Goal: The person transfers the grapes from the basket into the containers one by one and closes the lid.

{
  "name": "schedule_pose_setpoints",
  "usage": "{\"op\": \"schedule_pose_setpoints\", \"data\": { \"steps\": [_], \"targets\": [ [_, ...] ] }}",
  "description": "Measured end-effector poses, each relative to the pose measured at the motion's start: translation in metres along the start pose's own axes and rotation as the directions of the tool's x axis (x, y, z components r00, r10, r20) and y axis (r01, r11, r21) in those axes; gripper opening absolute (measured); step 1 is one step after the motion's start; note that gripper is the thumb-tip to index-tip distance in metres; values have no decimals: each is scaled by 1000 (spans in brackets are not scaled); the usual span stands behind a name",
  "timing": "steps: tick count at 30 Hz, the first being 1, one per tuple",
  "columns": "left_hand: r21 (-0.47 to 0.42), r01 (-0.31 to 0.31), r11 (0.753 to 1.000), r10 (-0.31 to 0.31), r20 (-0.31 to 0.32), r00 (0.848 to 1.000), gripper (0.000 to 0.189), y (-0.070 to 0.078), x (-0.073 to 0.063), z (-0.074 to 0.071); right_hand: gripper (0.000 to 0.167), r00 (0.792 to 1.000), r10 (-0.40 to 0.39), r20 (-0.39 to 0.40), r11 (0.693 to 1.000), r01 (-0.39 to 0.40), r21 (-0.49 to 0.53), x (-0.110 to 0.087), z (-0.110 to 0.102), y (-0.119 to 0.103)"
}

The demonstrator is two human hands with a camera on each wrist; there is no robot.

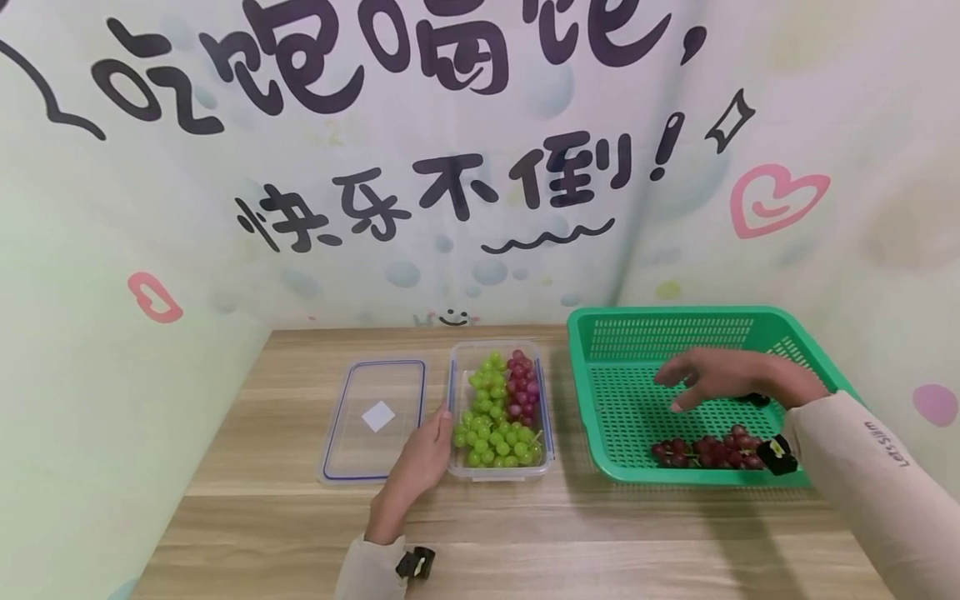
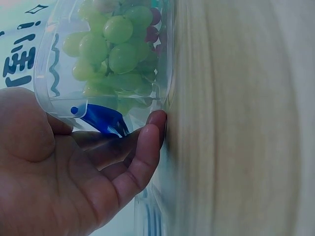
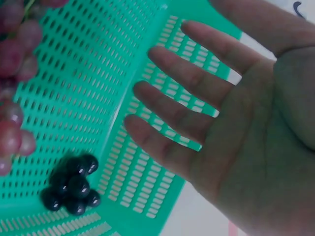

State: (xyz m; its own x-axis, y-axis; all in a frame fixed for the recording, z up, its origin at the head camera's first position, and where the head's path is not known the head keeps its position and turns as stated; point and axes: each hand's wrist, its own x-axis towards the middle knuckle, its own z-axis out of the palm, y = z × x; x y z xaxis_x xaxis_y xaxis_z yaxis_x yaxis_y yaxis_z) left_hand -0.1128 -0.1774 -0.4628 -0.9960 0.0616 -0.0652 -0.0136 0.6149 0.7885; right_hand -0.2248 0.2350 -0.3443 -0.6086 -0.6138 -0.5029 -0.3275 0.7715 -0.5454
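My left hand (image 1: 422, 454) rests along the left side of a clear plastic container (image 1: 501, 476), its loosely bent fingers (image 2: 140, 155) against the outer wall by a blue clip (image 2: 104, 119). Inside are green grapes (image 1: 498, 442) at the front and left, and a bunch of red grapes (image 1: 522, 387) at the back right. My right hand (image 1: 716, 373) hovers over the green basket (image 1: 611, 417), fingers spread and holding nothing. Below it lie red grapes (image 1: 708, 450) along the basket's front side and a small cluster of black grapes (image 3: 74, 184), mostly hidden by the arm in the head view.
A clear lid (image 1: 348, 446) with a blue seal and a white square label (image 1: 378, 416) lies flat to the left of the container. The wooden table (image 1: 510, 542) meets a printed wall covering (image 1: 375, 275) at the back.
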Motion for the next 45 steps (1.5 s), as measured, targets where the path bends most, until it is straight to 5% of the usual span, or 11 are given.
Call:
{"op": "schedule_pose_setpoints", "data": {
  "steps": [5,11,19,38,45],
  "targets": [
    [-9,-14,1000,14,0,1000,52,1,0,0,65,994,46,103,999,-48,12,-6,0,13],
    [-13,-16,1000,16,-1,1000,52,-2,1,1,68,983,136,126,990,-140,21,-12,0,36],
    [-15,-5,1000,5,-5,1000,52,-3,0,1,67,923,329,199,920,-361,155,-22,1,56],
    [-19,-13,1000,13,-1,1000,51,-1,-1,1,58,882,389,267,871,-446,204,-16,11,53],
    [-13,-12,1000,12,-4,1000,51,0,-1,1,41,891,407,202,900,-429,74,-18,11,50]
  ]
}}
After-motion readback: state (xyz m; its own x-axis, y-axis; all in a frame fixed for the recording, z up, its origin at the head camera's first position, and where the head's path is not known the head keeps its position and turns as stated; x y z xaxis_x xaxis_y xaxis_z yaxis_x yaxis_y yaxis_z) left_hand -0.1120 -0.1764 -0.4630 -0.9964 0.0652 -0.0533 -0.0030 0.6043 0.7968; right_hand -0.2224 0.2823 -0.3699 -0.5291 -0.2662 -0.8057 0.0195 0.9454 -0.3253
